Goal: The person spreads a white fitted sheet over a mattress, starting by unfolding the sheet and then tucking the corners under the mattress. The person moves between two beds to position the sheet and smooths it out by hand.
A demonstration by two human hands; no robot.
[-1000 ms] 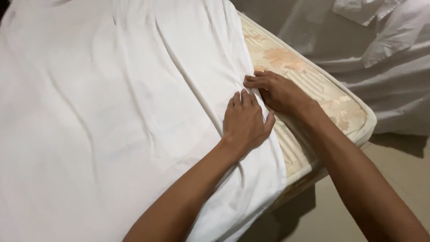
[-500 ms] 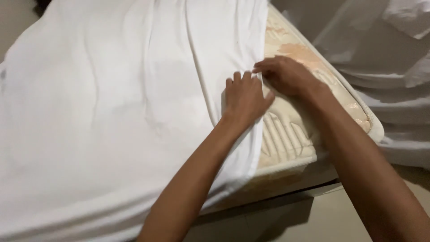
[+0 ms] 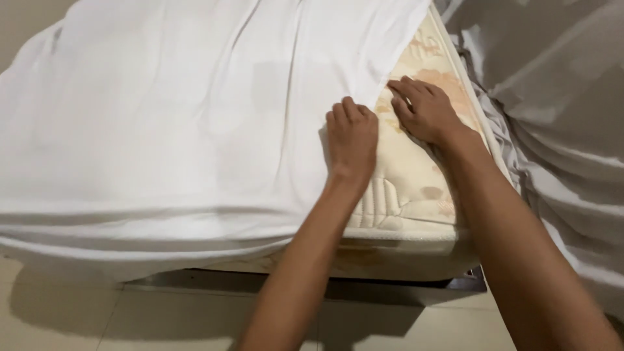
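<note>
Looking down from my head: my left hand [image 3: 351, 138] presses flat, fingers together, on the white sheet [image 3: 175, 123] at its edge. My right hand [image 3: 424, 110] lies spread on the bare mattress [image 3: 408, 188], fingertips touching the sheet's edge, gripping nothing.

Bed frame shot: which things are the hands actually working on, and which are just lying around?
In hand:
- white sheet, its edge under the left hand and at the right hand
- patterned mattress, corner bare

Lying about:
- grey crumpled bedding at right
- tiled floor
</note>
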